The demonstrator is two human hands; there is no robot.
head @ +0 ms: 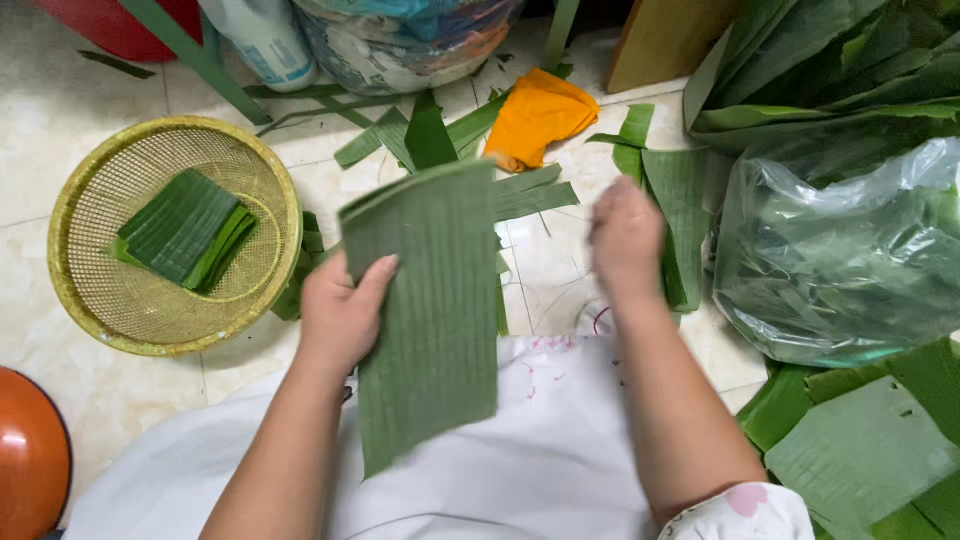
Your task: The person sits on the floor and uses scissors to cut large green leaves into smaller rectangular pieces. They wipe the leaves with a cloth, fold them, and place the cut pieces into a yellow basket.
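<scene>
Pale tiled floor [60, 110], strewn with green offcuts.

Left hand [343, 312] — fingers closed on the left edge of a long rectangular banana-leaf piece [430, 310], held upright over a white-clothed lap [560, 450]; leaf ribbed, matte green, top edge slightly curled.

Right hand [626, 238] — blurred, loosely curled, apparently empty; grip cannot be told for certain; just above leaf strips [680, 200] on the floor.

Woven yellow basket [75, 260], left — holds a folded stack of cut leaves [185, 228].

Clear plastic bag [840, 260], right — filled with green leaves.

Orange cloth [537, 117], beyond the hands. Flat cut leaf squares [860, 455], lower right.
</scene>
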